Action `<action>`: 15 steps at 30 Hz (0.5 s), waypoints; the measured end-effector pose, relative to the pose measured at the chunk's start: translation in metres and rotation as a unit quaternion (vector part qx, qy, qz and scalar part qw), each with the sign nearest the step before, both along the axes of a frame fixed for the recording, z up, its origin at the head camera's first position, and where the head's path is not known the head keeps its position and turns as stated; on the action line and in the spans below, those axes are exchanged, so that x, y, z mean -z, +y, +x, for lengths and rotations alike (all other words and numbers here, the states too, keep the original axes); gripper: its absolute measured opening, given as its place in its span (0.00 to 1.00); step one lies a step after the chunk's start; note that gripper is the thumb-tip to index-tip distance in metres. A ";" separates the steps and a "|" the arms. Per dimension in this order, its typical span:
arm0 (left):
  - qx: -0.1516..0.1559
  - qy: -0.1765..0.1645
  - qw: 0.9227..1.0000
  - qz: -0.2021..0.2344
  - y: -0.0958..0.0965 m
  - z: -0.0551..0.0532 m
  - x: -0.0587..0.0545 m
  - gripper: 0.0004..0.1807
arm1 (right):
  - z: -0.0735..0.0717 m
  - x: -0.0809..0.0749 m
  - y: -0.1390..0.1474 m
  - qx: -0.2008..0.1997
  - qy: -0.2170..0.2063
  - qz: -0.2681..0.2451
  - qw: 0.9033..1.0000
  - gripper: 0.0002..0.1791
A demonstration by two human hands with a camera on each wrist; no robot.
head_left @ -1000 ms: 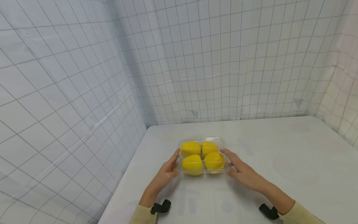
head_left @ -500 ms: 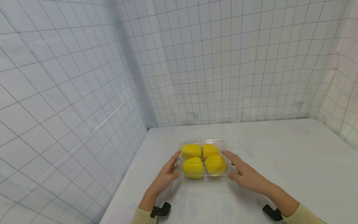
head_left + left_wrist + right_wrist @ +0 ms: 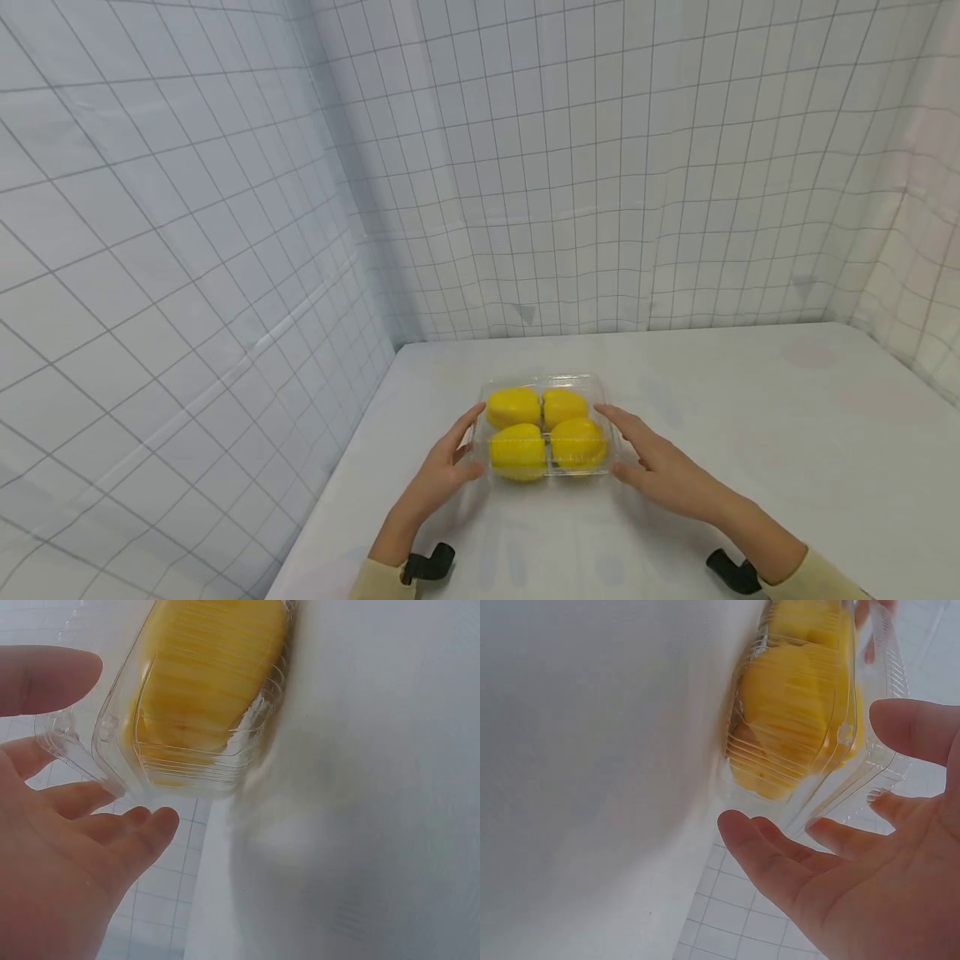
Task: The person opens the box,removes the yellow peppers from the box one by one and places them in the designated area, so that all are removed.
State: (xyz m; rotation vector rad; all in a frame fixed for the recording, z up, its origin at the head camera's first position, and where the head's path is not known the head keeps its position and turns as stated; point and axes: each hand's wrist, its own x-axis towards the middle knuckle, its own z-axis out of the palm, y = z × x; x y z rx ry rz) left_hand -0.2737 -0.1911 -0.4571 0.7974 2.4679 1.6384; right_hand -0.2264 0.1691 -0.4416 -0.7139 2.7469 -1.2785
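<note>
The person's left hand (image 3: pixel 446 475) is loosely spread, thumb near the front corner and fingers along the left side of a clear, ribbed plastic box (image 3: pixel 555 473). The right hand (image 3: pixel 670 477) mirrors it on the other side, fingers relaxed and parted. Neither has a closed grip; whether every fingertip touches the plastic, I cannot tell. Flanking opposite sides likely lets the hands steady the light box evenly. It appears to rest flat on the white-covered table (image 3: pixel 720 408), between the hands, holding four plump yellow fruit-like pieces (image 3: pixel 517 452) in two rows of two, probably so paired to fit its rectangular shape. Beyond the table hangs a white, grid-lined curtain (image 3: pixel 562 167).
</note>
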 end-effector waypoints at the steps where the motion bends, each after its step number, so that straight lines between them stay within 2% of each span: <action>1: -0.002 0.006 1.000 -0.001 0.000 0.000 -0.001 0.47 | 0.000 -0.001 0.000 0.001 0.003 0.002 1.000 0.42; 8: 0.002 0.029 1.000 0.011 -0.003 -0.002 -0.003 0.46 | -0.003 -0.006 0.000 0.009 0.013 0.007 1.000 0.42; 15: 0.003 0.042 0.999 0.018 -0.003 -0.007 -0.011 0.47 | -0.008 -0.011 0.003 0.017 0.028 0.008 0.999 0.44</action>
